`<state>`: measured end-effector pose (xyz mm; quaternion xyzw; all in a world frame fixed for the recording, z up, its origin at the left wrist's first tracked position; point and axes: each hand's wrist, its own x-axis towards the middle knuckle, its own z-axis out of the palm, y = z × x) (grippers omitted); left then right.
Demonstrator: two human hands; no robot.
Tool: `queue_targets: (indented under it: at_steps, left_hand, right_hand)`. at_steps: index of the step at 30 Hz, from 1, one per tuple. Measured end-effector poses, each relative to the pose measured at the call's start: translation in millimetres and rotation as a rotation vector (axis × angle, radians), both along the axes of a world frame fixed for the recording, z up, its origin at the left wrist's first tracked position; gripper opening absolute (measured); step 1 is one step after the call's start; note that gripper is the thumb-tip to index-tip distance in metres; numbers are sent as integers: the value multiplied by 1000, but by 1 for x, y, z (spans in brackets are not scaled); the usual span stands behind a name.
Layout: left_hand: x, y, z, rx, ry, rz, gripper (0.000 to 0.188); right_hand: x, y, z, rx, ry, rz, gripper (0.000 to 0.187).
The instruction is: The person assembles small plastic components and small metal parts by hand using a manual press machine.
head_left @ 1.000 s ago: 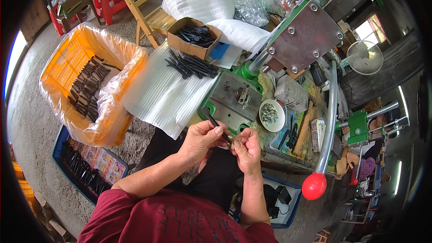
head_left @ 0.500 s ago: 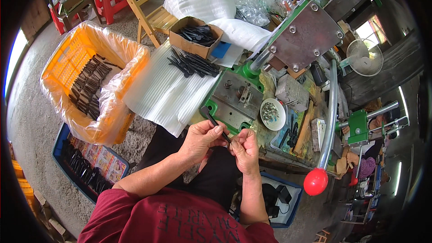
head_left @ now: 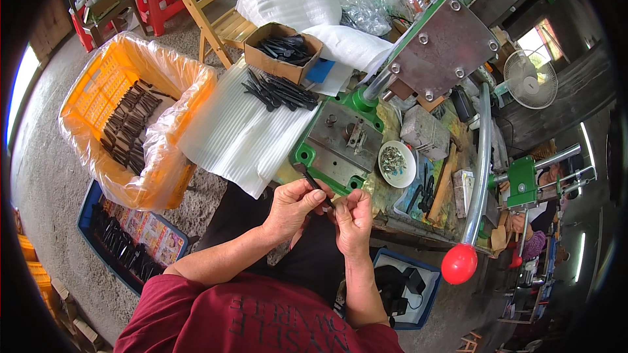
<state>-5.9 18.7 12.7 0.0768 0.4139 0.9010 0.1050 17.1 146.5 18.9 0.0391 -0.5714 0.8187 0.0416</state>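
My left hand [head_left: 292,208] pinches a slim black stick-like piece [head_left: 313,183] with a wider end pointing away from me. My right hand [head_left: 353,219] is closed at the near end of the same piece, its fingertips together; any smaller part between them is hidden. Both hands are over my lap, just short of the green hand press [head_left: 345,146] with its steel plate. Right of the plate, a white bowl [head_left: 410,180] holds many small metal parts. A pile of similar black pieces [head_left: 278,90] lies on white foam sheeting [head_left: 226,134] beyond my left hand.
At left stands an orange crate [head_left: 77,101] lined with clear plastic, with dark pieces inside. Below it is a blue tray [head_left: 180,235] of black parts. The press lever's red knob [head_left: 459,263] hangs at right. A cardboard box [head_left: 268,65] of black pieces sits behind the pile.
The far end of the black piece has dipped slightly towards me. My right hand has shifted a little to the left. Both hands keep their hold.
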Motion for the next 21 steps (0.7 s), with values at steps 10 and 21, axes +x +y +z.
queue_targets:
  at_steps: [10,21]
  left_hand:
    - [4,6,-2,-69,-2,72,16]
    - [-4,0,-5,115,-204,28,14]
  right_hand:
    - [0,-2,-6,-2,-113,-118,16]
    - [-3,-7,2,-46,-77,-92,18]
